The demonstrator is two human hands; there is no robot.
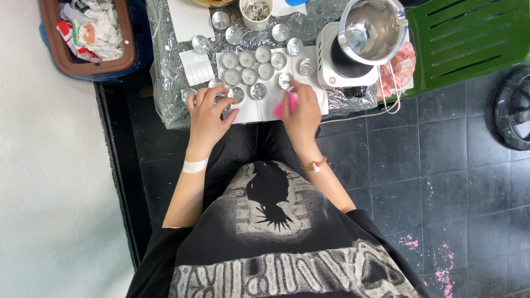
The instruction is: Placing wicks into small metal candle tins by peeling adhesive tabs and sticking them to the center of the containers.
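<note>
My left hand (208, 113) is curled around a small round metal cup (223, 100) at the near edge of a foil-covered table (165, 94). My right hand (302, 113) grips a pink object (288, 105) just below another small metal cup (285, 80). Several small metal cups, some filled with white wax (247, 59), stand in rows on a white sheet (265, 107) between and beyond my hands.
A small electric hotplate (337, 63) carries a steel pot (373, 27) at the right. A white cup of small metal pieces (256, 12) stands behind. A brown bin of scraps (88, 33) sits left, a green chair (469, 38) right.
</note>
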